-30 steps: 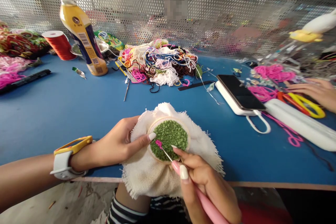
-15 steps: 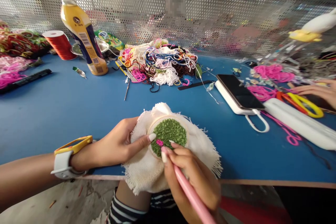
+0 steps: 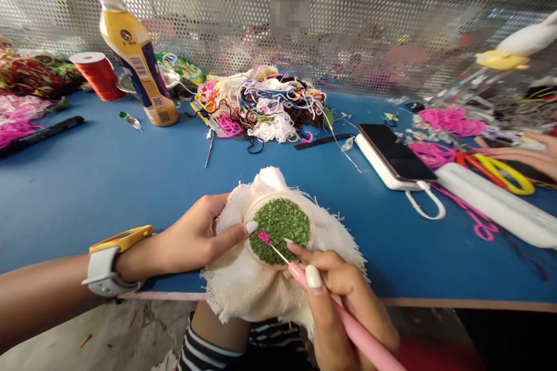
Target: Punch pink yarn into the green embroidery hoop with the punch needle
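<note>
A small round hoop [image 3: 311, 217] stretches off-white frayed cloth [image 3: 243, 295] at the table's front edge. Green loops [image 3: 282, 220] fill the circle, with a small pink patch [image 3: 263, 237] at its left. My left hand [image 3: 204, 237] grips the hoop's left side, thumb on top and fingers hidden beneath the cloth. Between the thumb and fingers of my right hand [image 3: 343, 301] is a pink-handled crochet hook [image 3: 365, 333]. Its thin metal shaft reaches the pink patch; whether the tip is inside the loops cannot be made out.
Behind the hoop lies a tangled yarn pile [image 3: 278, 104]. A drink bottle [image 3: 134, 58] and red spool [image 3: 98, 75] stand left. To the right are a phone [image 3: 395, 151], a white case [image 3: 496, 203], yellow-handled scissors [image 3: 507, 174] and another person's hand [image 3: 531, 153].
My right hand has drawn back down and right with the crochet hook, baring its metal shaft. My left hand and the hoop have hardly moved. The other person's hand shifted slightly.
</note>
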The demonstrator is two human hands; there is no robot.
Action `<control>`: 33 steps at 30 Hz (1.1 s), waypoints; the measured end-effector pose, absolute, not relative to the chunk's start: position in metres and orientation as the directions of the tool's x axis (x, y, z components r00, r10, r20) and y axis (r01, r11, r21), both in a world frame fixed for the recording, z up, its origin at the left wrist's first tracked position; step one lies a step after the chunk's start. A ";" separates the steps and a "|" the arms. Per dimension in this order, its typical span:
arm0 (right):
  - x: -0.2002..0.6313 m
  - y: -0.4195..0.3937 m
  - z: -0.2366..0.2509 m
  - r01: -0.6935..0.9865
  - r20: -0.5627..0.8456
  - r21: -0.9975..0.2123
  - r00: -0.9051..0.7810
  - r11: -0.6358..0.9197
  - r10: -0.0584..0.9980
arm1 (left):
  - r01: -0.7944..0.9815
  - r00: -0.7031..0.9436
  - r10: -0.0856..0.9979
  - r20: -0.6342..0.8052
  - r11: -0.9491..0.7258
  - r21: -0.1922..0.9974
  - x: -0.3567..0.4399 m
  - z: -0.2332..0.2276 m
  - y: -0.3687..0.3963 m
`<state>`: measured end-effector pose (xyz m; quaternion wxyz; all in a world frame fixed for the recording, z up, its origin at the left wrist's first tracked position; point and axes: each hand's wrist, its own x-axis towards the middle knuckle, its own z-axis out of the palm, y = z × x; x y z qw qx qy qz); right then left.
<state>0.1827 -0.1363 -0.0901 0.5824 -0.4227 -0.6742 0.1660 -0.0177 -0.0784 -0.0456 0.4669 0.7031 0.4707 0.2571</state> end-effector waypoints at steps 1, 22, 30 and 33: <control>0.183 -0.136 -0.090 0.375 0.646 -0.714 0.027 0.591 0.763 | 0.424 0.424 0.902 -0.083 -0.117 0.898 -0.018 -0.046 -0.078; 0.185 -0.135 -0.088 0.382 0.665 -0.686 -0.016 0.619 0.747 | 0.397 0.428 0.899 -0.087 -0.101 0.912 -0.017 -0.045 -0.077; 0.182 -0.137 -0.090 0.266 0.596 -0.784 0.072 0.561 0.800 | 0.367 0.435 0.897 -0.075 -0.100 0.925 -0.017 -0.045 -0.077; 0.180 -0.137 -0.089 0.261 0.588 -0.791 0.077 0.553 0.805 | 0.371 0.432 0.898 -0.081 -0.095 0.924 -0.017 -0.044 -0.077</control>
